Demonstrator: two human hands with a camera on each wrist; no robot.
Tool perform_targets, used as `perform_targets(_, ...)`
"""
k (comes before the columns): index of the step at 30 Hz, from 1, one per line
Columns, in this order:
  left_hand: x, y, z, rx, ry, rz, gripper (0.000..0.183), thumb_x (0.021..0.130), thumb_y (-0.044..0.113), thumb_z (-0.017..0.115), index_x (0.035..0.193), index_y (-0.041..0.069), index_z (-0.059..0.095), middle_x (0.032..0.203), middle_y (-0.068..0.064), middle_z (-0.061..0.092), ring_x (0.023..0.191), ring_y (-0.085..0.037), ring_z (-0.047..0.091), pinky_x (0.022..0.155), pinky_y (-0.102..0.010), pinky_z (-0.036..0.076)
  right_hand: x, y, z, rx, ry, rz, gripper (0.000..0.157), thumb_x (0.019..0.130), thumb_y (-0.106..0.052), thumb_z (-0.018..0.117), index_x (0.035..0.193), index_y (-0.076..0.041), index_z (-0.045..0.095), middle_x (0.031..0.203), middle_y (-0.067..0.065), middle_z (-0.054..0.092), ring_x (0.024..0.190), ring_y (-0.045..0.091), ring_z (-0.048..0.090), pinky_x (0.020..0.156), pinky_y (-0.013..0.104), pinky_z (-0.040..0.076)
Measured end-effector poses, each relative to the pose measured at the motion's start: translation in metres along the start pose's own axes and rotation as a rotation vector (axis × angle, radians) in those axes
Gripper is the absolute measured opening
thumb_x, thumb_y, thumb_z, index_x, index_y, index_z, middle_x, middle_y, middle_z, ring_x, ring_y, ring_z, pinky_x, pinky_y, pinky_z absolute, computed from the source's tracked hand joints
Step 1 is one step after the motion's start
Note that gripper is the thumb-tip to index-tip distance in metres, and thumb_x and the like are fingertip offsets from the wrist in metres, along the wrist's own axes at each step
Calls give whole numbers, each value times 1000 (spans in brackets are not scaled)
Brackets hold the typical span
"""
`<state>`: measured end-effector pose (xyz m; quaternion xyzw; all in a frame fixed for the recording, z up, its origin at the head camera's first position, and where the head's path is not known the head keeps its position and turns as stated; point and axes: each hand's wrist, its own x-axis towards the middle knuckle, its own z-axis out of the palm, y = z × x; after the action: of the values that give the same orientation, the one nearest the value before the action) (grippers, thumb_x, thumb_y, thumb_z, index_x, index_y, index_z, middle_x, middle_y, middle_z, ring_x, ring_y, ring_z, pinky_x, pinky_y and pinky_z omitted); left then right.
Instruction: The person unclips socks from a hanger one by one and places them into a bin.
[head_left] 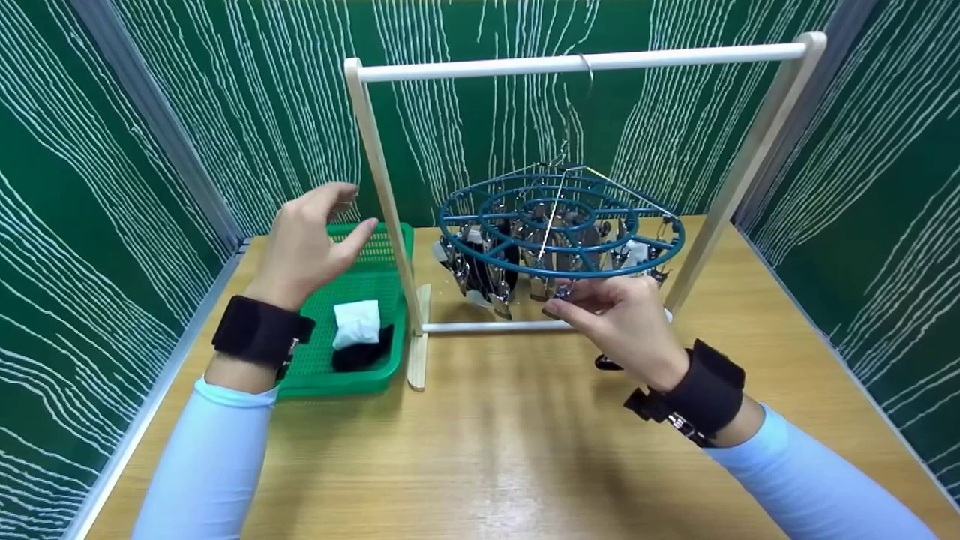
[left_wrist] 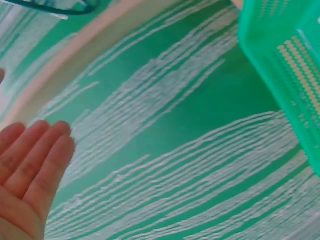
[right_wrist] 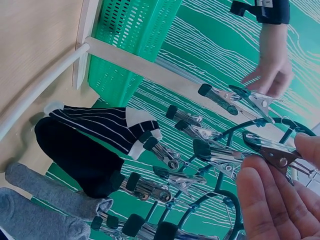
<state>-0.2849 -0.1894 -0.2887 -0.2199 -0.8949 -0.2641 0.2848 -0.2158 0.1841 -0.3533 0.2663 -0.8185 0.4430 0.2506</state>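
Observation:
A round blue-green drying hanger [head_left: 510, 266] with metal clips hangs by its hook from the rack's white bar. My right hand [head_left: 626, 322] pinches a metal clip [right_wrist: 275, 152] at its front edge between thumb and fingers. Several socks hang from other clips: a striped black-and-white sock [right_wrist: 100, 120], a black sock [right_wrist: 75, 155] and grey socks [right_wrist: 45, 192]. My left hand [head_left: 304, 244] is held in the air beside the left post, thumb and fingers apart, with nothing in it. Below it, a green basket [head_left: 300, 375] holds a white folded cloth [head_left: 357, 324] and a black cloth [head_left: 361, 354].
The wooden rack has a left post [head_left: 386, 195], a right post [head_left: 750, 172] and a white top bar [head_left: 480, 69]. A low crossbar [head_left: 510, 327] runs between the posts. A small dark object [head_left: 606, 363] shows partly behind my right hand. Green patterned panels surround the wooden table [head_left: 465, 465].

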Motion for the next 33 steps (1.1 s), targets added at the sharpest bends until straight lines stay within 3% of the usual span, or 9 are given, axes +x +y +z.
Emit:
perform_targets(3, -3, 14, -1, 15, 104, 78, 41, 101, 19, 78, 133, -6, 70, 123, -24, 77, 111, -39, 75, 101, -52, 63, 0, 0, -1, -4, -5, 6, 5, 88, 0, 88, 91, -1, 85, 83, 9, 83, 71, 4, 77, 69, 12, 60)
perform_targets(5, -4, 23, 0, 27, 137, 146, 41, 101, 20, 78, 132, -6, 70, 123, -24, 78, 113, -38, 76, 102, -51, 63, 0, -1, -1, -7, -5, 16, 4, 88, -2, 89, 91, 0, 85, 83, 10, 83, 71, 8, 79, 69, 11, 60)
perform_targets(7, -4, 32, 1, 33, 133, 211, 42, 102, 20, 78, 134, -5, 70, 126, -23, 77, 117, -37, 75, 105, -50, 62, 0, -3, -1, -5, -4, 28, 4, 88, -3, 89, 90, 0, 85, 84, 11, 83, 72, 12, 80, 70, 10, 59)
perform_targets(11, -4, 49, 8, 15, 59, 306, 45, 102, 23, 78, 137, -4, 69, 136, -22, 74, 129, -36, 72, 113, -47, 58, 0, -4, 0, -4, -1, 41, 5, 89, -4, 89, 90, 0, 85, 86, 12, 84, 74, 20, 82, 71, 9, 59)
perform_targets(17, -5, 76, 27, 38, -23, 454, 42, 103, 29, 77, 131, -1, 73, 132, -21, 76, 126, -34, 74, 110, -44, 60, 0, -3, 1, -16, -7, 32, 5, 90, -3, 88, 92, 0, 86, 88, 11, 84, 74, 15, 81, 71, 10, 60)
perform_targets(21, -7, 92, 41, 98, -21, 556, 38, 103, 31, 77, 126, 0, 77, 125, -17, 80, 119, -31, 77, 103, -41, 63, 0, -2, 1, -21, -14, 15, 7, 90, -4, 88, 95, -1, 86, 88, 9, 84, 73, 13, 80, 70, 11, 60)
perform_targets(28, -9, 111, 59, 216, -31, 624, 36, 106, 31, 74, 125, 1, 78, 123, -15, 81, 117, -29, 78, 102, -40, 64, 1, 0, 3, -27, -21, -12, 8, 90, -4, 88, 96, -1, 85, 88, 8, 84, 73, 17, 80, 69, 10, 60)
perform_targets(33, -11, 113, 68, 303, 44, 693, 26, 103, 24, 78, 117, 3, 82, 112, -11, 83, 106, -26, 81, 96, -37, 66, 0, -1, 4, -27, -28, 6, 11, 89, -2, 88, 98, 1, 84, 87, 9, 84, 74, 20, 81, 70, 10, 60)
